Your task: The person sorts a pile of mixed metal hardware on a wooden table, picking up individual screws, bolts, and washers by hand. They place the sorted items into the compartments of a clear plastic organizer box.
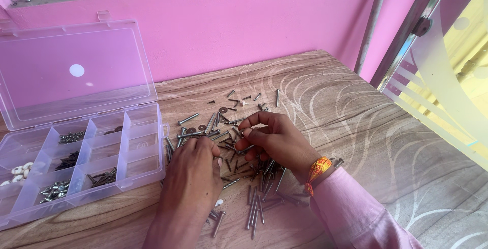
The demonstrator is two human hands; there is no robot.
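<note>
Pink sleeve and an orange thread band sit nearest, on the right hand, whose fingertips pinch a small fastener above the heap of screws spread over the wood-grain tabletop. The left hand lies curled, palm down, on the heap; whether it grips anything I cannot tell. Long screws lie close to the near edge and could roll off if a wrist sweeps them. Farther left, the clear plastic organiser box stands open, partly filled; a nudge might jumble its compartments, and tiny washers beyond the hands are easily flicked away.
</note>
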